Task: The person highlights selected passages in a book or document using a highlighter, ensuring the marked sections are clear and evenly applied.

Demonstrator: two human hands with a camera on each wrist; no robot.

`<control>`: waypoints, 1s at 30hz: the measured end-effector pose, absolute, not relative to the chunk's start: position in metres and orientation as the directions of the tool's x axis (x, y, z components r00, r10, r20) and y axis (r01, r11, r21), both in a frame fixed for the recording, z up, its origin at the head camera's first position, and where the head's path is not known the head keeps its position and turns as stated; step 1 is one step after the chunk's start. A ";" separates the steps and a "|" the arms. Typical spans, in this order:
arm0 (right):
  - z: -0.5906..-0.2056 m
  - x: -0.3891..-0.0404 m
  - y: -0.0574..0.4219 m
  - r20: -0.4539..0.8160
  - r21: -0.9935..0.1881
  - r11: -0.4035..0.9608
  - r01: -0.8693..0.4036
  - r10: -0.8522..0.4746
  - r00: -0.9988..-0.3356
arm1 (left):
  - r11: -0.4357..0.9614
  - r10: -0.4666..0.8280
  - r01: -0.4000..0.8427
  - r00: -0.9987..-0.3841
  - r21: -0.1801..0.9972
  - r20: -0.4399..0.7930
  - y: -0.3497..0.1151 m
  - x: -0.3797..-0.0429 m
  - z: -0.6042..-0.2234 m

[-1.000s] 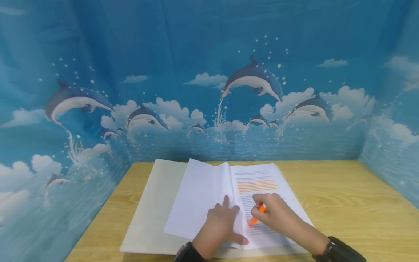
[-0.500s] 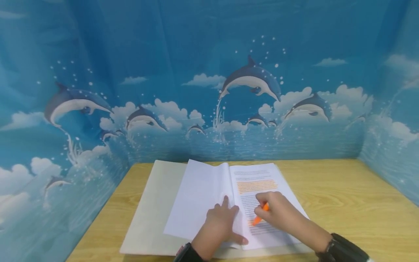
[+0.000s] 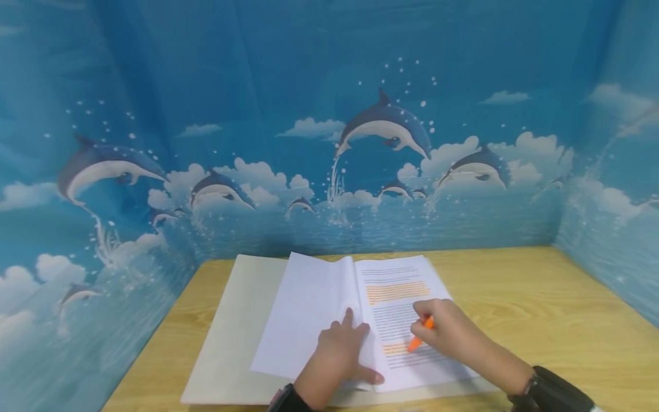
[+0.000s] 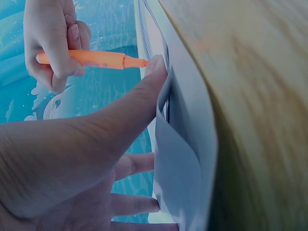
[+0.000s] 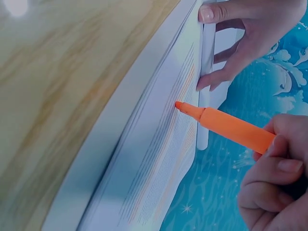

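My right hand [image 3: 447, 329] grips an orange highlighter [image 5: 237, 129], its tip touching the lower part of the printed page [image 3: 399, 320]. Orange marks cover a block of lines near the top of that page and a few lines lower down by the tip. My left hand [image 3: 337, 352] rests spread on the turned-over blank sheet [image 3: 304, 312], thumb by the fold between the sheets. In the left wrist view its thumb [image 4: 155, 72] presses the paper near the fold. The papers lie on a larger pale cover [image 3: 221, 355].
A wooden table [image 3: 535, 309] carries the papers. Behind it and at both sides hangs a blue backdrop [image 3: 288, 91] printed with dolphins and clouds. A black band [image 3: 553, 392] circles the right wrist.
My right hand has moved right along a lower line with the highlighter, and an orange stroke has lengthened behind the tip. The left hand stays on the sheet; the head view has shifted slightly.
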State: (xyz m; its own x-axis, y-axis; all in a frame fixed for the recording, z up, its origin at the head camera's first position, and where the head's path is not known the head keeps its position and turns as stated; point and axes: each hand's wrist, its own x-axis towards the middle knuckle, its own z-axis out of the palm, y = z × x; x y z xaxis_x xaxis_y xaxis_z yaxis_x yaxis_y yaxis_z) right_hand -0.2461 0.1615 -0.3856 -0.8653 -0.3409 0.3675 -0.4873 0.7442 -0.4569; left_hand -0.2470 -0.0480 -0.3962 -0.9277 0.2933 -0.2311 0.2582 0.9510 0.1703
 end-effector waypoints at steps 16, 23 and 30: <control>-0.382 -0.244 0.190 0.357 -0.445 0.774 -0.451 -0.308 -0.882 | 0.944 0.309 0.271 -0.925 0.186 -0.222 -0.051 -0.246 -0.395; -0.380 -0.242 0.204 0.313 -0.454 0.800 -0.392 -0.269 -0.911 | 0.949 0.296 0.258 -0.926 0.180 -0.232 -0.049 -0.248 -0.396; -0.380 -0.242 0.220 0.270 -0.446 0.831 -0.331 -0.227 -0.936 | 0.947 0.296 0.254 -0.926 0.196 -0.233 -0.048 -0.247 -0.395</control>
